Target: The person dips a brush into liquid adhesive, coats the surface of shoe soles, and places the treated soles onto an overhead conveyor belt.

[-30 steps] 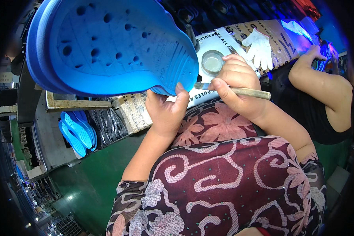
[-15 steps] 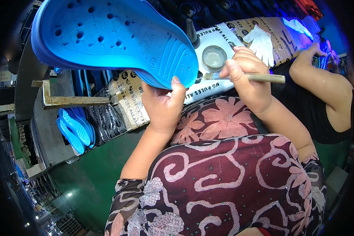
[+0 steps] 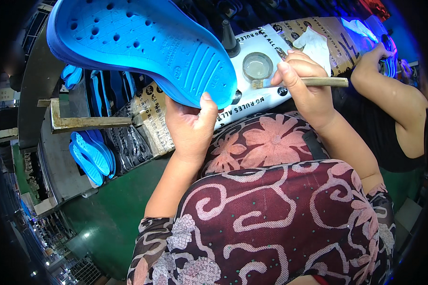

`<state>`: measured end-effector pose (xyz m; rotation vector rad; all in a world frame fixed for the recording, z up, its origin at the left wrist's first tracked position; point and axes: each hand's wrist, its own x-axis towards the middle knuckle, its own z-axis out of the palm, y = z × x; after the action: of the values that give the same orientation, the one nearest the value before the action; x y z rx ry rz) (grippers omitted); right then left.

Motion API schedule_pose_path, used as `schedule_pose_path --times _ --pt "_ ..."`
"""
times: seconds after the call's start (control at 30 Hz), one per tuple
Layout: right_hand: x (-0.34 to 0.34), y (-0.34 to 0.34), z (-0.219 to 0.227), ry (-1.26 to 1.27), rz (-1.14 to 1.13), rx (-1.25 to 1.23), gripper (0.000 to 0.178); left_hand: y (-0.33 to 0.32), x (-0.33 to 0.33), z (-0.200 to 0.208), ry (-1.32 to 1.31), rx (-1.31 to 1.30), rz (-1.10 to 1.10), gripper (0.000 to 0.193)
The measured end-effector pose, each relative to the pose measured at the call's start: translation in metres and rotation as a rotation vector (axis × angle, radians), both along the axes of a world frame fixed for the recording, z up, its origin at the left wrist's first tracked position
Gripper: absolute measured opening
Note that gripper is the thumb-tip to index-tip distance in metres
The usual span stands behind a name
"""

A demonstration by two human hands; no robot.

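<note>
My left hand [image 3: 190, 128] grips the heel end of a large blue shoe sole [image 3: 142, 52], thumb on top and fingers underneath. The sole is held up at the upper left; its upper face has holes toward the wide end and ridges at the heel. In my right hand [image 3: 306, 90] is a brush [image 3: 325, 82] with a pale wooden handle, lying roughly level. Its bristles point left, just below a small round dish [image 3: 257, 65] holding a cloudy, clear-looking substance, and apart from the sole. The dish stands on a white printed sheet [image 3: 240, 114].
A dark cone-shaped object [image 3: 229, 40] stands behind the dish. A white glove [image 3: 314, 45] lies on brown printed covering [image 3: 337, 40]. Several blue soles [image 3: 90, 154] are stacked at left, near a metal bracket [image 3: 90, 123]. Another person's arm [image 3: 390, 90] is at right.
My right hand and the brush have shifted slightly right, so the bristles have moved away from the heel toward the dish's lower side. The sole has moved slightly and tilted.
</note>
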<state>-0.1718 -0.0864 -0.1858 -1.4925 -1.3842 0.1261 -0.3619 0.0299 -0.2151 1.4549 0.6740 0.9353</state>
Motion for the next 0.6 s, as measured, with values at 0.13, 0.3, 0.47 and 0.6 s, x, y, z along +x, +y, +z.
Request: schedule_pose_path --times 0.13,0.3,0.47,0.6 --pt "-0.004 -0.001 0.003 0.007 -0.032 0.018 0.028 0.001 0.001 0.001 0.015 0.12 -0.01 0.037" --pt "-0.014 0.006 0.005 -0.043 0.056 0.044 0.026 -0.006 0.005 0.006 0.022 0.025 -0.028 0.04" --pt "-0.004 -0.001 0.004 -0.043 -0.036 0.049 0.028 -0.006 0.007 0.009 0.05 0.098 -0.033 0.041" --pt "0.014 -0.009 0.004 -0.045 -0.146 0.061 0.029 0.002 0.013 0.014 0.042 0.142 0.006 0.045"
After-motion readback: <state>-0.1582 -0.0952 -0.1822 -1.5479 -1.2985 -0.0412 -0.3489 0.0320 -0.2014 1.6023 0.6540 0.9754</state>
